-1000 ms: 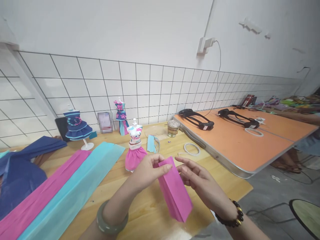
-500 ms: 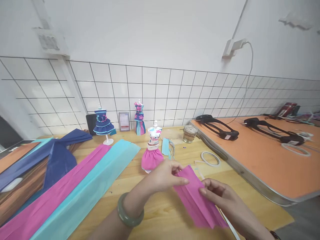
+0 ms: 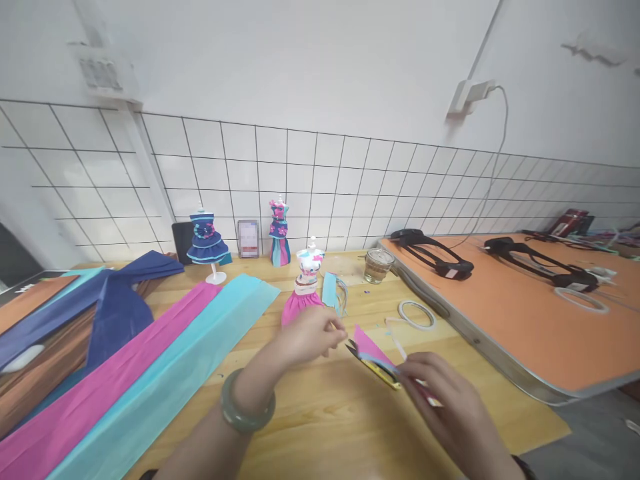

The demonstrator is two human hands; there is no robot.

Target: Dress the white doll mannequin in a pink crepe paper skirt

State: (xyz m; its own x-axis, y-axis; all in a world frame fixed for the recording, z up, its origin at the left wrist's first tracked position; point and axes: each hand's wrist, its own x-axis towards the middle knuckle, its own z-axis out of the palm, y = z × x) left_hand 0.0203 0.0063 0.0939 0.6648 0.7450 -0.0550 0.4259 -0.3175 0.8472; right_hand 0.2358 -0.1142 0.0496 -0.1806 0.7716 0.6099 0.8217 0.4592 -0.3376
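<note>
My right hand [image 3: 445, 400] grips a folded pink paper piece [image 3: 367, 341] low over the wooden table [image 3: 320, 427], its point tilted up to the left. Under the paper runs a dark and yellow edge [image 3: 376, 371]; I cannot tell what it is. My left hand [image 3: 310, 335], with a green bangle at the wrist, hovers just left of the paper's tip with its fingers pinched together and nothing visible in them. Right behind that hand stands a small mannequin in a pink skirt [image 3: 306, 283].
Long pink [image 3: 100, 387], teal [image 3: 170, 367] and navy [image 3: 117, 310] paper sheets lie on the left. Two more dressed mannequins [image 3: 205, 243] [image 3: 279, 235], a glass jar [image 3: 376, 265] and a tape ring [image 3: 415, 313] stand behind. An orange table [image 3: 515, 320] with black headsets [image 3: 433, 253] adjoins on the right.
My left hand has let go of the pink paper and closed beside it. My right hand has turned the paper nearly edge-on, held lower and more to the right.
</note>
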